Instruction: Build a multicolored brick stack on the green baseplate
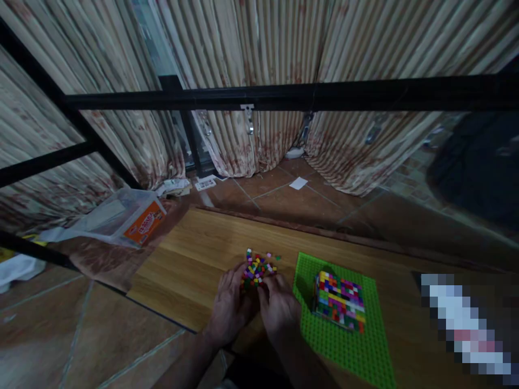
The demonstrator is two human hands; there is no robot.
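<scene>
left hand [230, 309]: palm down on the table; fingers bent forward into the near edge of the brick pile; whether they pinch a brick we cannot tell
right hand [280, 312]: same pose, just beside the left; fingertips at the pile's near right edge; clamped on anything or not, we cannot tell
brick pile [258, 268]: loose small plastic bricks, mixed colours; right at and just beyond both hands' fingertips; a few strays further out past the pile
handling: we judge each brick light, stiff and smooth, easy to flick away; best taken singly by two opposite side faces, thumb against forefinger; the pile would scatter if shoved
baseplate [344, 348]: green studded plate lying flat, just right of the right hand's fingers; we judge it thin, maybe a little bendy
built block [339, 300]: multicoloured brick stack on the plate; right of the right fingers, not touched
table [190, 254]: smooth level wood-grain top; far edge well beyond the fingertips
plastic tub [121, 217]: clear, orange label; well to the left of the left fingers, off the table
room: dim; tiled floor [284, 192] beyond the table, paper scrap [299, 183] on it; striped curtains [263, 54] down to the floor; black metal frame [324, 94] crossing above
</scene>
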